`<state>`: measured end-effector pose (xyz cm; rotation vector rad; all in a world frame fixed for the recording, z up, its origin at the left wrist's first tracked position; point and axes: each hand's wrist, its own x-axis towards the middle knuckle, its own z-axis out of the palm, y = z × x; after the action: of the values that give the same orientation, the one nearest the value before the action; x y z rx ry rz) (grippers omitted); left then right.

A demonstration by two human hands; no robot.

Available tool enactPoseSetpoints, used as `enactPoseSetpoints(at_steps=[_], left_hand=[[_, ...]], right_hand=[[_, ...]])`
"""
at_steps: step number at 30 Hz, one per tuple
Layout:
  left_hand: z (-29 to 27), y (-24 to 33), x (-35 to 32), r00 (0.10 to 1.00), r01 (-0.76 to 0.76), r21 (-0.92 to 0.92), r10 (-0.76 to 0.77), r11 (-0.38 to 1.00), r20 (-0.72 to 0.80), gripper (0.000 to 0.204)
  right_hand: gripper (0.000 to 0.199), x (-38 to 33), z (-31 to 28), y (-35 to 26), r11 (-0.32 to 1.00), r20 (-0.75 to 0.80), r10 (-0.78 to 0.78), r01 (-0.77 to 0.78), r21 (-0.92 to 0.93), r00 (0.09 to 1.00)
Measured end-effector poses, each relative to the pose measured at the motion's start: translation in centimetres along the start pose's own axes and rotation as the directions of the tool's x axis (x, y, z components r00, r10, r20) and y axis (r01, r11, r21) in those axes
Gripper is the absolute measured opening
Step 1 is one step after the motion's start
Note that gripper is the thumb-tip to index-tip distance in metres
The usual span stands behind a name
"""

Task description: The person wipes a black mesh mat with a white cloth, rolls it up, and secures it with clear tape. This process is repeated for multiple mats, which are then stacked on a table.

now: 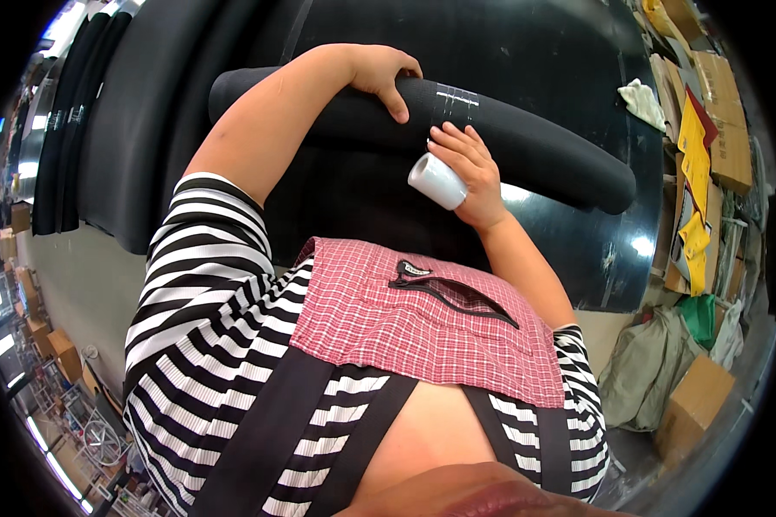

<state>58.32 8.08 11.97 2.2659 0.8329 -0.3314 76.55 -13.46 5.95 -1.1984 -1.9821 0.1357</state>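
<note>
My left hand [378,72] clasps the black roll [530,133], which slants toward the table's [591,258] right edge. Nearer me, my right hand [478,179] grasps a film roll [435,179].

The head camera looks down from close above the apron [405,345], facing the left hand [375,76] and right hand [477,179] farther off, over the table [543,43] (a wide fisheye, so straight edges bend).

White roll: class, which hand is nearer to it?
Right: the right hand holds the white roll; the left hand rests apart from it, farther up and left, on the black roll.
</note>
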Motion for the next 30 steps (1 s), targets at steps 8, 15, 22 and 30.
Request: enactPoseSetpoints(at_steps=[8, 15, 22, 30], left_hand=[[5.4, -0.9, 1.0, 0.670, -0.051, 0.267, 0.231, 0.962, -0.705, 0.020], [9.8, 0.5, -1.0, 0.728, 0.134, 0.486, 0.247, 0.864, -0.639, 0.120], [6.1, -1.6, 2.9, 0.748, 0.171, 0.550, 0.256, 0.818, -0.613, 0.116], [2.1, -2.0, 4.0, 0.848, 0.019, 0.602, 0.306, 0.799, -0.432, 0.122]], right_hand=[[0.029, 9.2, -0.2, 11.5, 0.676, 0.237, 0.581, -0.624, 0.392, 0.779], [0.028, 13.5, 0.7, 17.2, 0.659, 0.322, 0.546, -0.634, 0.405, 0.774], [0.034, 8.4, -0.9, 8.7, 0.924, 0.152, 0.086, -0.136, 0.356, 0.985], [0.035, 4.3, 3.4, 9.6, 0.998, -0.048, 0.019, -0.016, 0.066, 0.999]])
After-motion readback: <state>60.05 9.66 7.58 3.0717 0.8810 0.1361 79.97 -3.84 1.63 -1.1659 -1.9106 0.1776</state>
